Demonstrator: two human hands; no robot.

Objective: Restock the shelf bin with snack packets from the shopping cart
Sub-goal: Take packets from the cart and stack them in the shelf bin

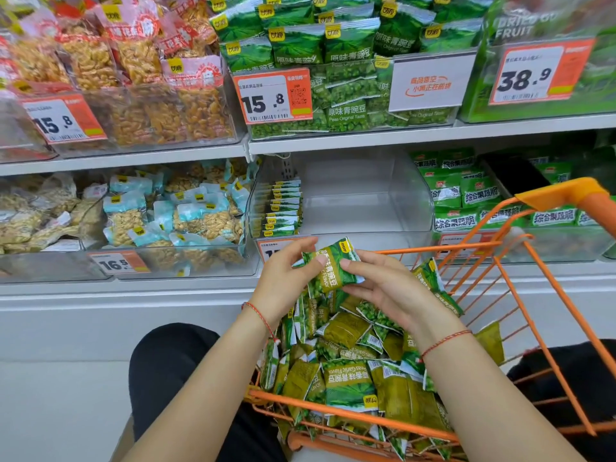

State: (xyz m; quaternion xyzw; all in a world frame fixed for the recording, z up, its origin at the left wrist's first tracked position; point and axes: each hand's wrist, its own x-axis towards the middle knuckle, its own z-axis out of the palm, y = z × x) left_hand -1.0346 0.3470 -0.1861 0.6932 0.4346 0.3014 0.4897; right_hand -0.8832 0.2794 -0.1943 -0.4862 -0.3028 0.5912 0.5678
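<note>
Both hands hold a small stack of green pea snack packets [333, 268] above the orange shopping cart [360, 416]. My left hand [286, 278] grips the stack's left side and my right hand [383, 288] pinches its right side. Many more green packets [350, 371] fill the cart below. Straight ahead on the lower shelf stands the clear shelf bin [373, 198]. A short row of packets [283, 208] stands upright at its left wall, and the rest of it shows bare plastic.
A bin of pale blue nut packets [173, 215] sits left of the clear bin, and green packets [466, 198] sit to its right. The upper shelf [333, 141] carries full bins with orange price tags. The cart's handle [573, 191] rises at right. Dark trousers [166, 368] show below.
</note>
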